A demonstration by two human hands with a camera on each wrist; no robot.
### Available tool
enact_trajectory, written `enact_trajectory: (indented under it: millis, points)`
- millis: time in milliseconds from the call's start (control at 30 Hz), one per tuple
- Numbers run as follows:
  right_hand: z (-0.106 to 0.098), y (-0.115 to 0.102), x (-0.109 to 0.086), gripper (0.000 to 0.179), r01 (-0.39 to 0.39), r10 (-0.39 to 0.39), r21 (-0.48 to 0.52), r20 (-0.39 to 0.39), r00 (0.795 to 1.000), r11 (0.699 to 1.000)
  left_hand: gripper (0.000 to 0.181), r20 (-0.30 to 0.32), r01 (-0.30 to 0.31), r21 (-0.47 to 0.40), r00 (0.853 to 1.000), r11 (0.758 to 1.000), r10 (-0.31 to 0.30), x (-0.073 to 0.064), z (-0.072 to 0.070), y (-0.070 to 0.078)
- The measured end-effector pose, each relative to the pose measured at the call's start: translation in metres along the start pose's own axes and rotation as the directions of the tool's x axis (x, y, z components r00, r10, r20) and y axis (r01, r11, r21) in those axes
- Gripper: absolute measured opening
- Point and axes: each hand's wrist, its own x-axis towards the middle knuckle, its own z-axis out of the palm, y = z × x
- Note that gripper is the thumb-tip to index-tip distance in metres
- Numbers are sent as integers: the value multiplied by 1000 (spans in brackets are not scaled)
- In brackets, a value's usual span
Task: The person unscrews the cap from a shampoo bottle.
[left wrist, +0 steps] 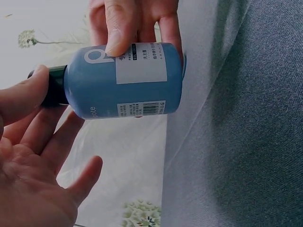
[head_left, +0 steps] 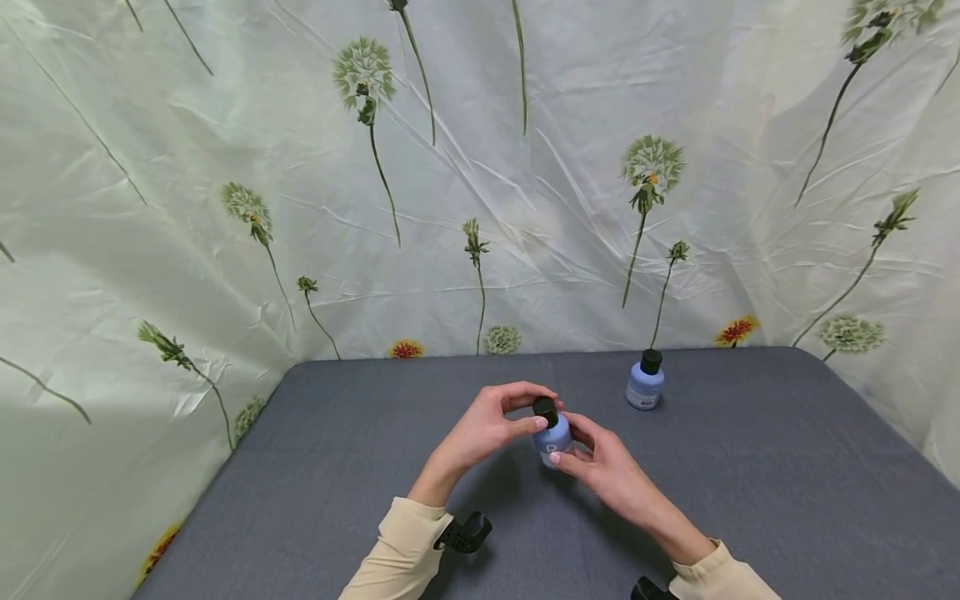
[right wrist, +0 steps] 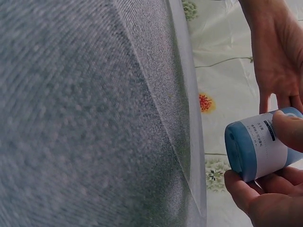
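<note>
A small blue bottle (head_left: 553, 442) with a black cap (head_left: 545, 408) and a white label is held between both hands above the table. My left hand (head_left: 491, 422) pinches the cap between thumb and fingers. My right hand (head_left: 607, 467) grips the bottle's body, its thumb on the label side. In the left wrist view the blue bottle (left wrist: 99, 92) shows its barcode, and the left thumb lies on the black cap (left wrist: 57, 85). The right wrist view shows the bottle's base (right wrist: 239, 151) off the cloth; the cap is out of that frame.
A second blue bottle (head_left: 645, 385) with a black cap stands upright near the table's back edge, right of the hands. Dark grey cloth covers the table (head_left: 360, 467). Behind it hangs a pale curtain (head_left: 450, 183) printed with dandelions and flowers.
</note>
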Motion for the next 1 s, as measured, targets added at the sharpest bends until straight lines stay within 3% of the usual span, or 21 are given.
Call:
enact_trajectory:
  millis: [633,800,1000]
  points:
    - [5,-2,-3,57,-21,16,-73,-71,997,997,30,-66,62,28,996,998,-60,-4,2,7]
    - [10,-3,-4,56,-31,21,-97,-101,995,995,28,-131,67,79,990,995,-57,-9,3,7]
    - [12,-4,-6,56,-38,20,-132,-135,991,991,28,-244,139,120,964,983,-106,-12,9,12]
